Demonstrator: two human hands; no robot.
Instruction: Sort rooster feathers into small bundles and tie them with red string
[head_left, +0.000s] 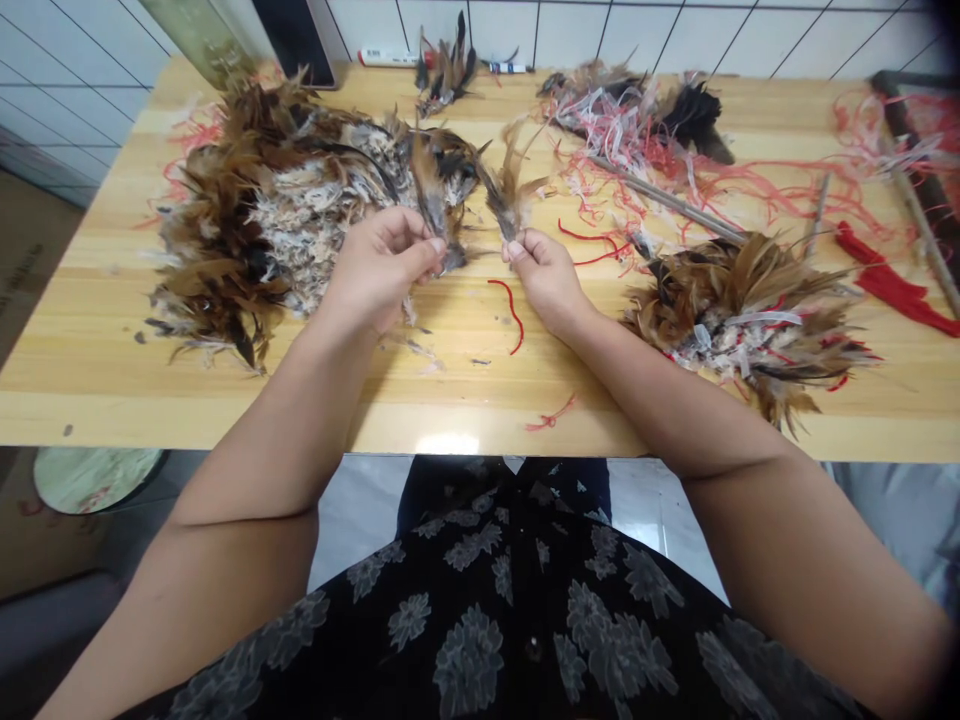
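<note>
My left hand (394, 260) pinches a brown and grey feather (429, 185) at its base, tip pointing away from me. It is at the right edge of a large pile of brown and black feathers (217, 210) with pale fluffy quills in its middle. My right hand (544, 270) is closed on a small bunch of brown feathers (510, 190), held by the lower ends with the tips up. A short red string (512, 318) lies on the table between my forearms. More red string (589, 238) lies just beyond my right hand.
A smaller feather bundle (742, 320) sits to the right, near my forearm. Behind it are thin sticks (667, 198), tangled pink and white plastic strips (615, 130) and red cloth (889, 280). Along the tiled wall lie a marker (386, 57) and a dark upright device (296, 40).
</note>
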